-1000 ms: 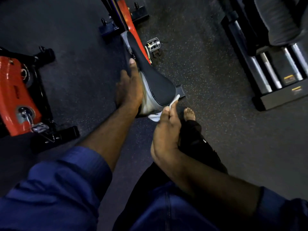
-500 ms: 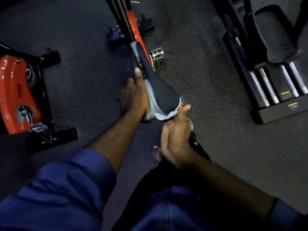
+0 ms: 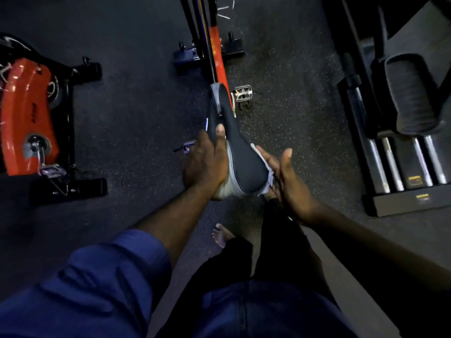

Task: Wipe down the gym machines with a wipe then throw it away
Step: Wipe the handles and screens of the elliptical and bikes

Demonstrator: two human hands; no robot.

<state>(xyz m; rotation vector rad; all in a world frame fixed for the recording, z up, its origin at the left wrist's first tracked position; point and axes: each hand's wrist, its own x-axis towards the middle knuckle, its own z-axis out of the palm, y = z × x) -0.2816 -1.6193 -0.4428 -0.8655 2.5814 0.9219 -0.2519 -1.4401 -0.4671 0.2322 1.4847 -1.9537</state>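
Right hand (image 3: 290, 184) pressing wipe (image 3: 265, 187) to saddle (image 3: 244, 162), half-hidden

Blk-topped saddle (image 3: 240, 164) w/ grey sides; wipe (image 3: 265, 165) white. Bike frame (image 3: 216, 50) & 2nd bike's cover (image 3: 29, 113) orange-red, pedal (image 3: 242, 93) silver. Floor (image 3: 136, 113) dark grey w/ pale speckles, sleeve (image 3: 117, 269) blue, trousers (image 3: 275, 240) blk, weight machine (image 3: 390, 203) blk w/ yellow labels.

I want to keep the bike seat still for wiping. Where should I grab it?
Probably the saddle at its slim middle, from its left side, as the left hand does: it is narrow enough there to wrap, thumb on top. The right hand presses the wipe on the wide back's right edge, so that side is taken.
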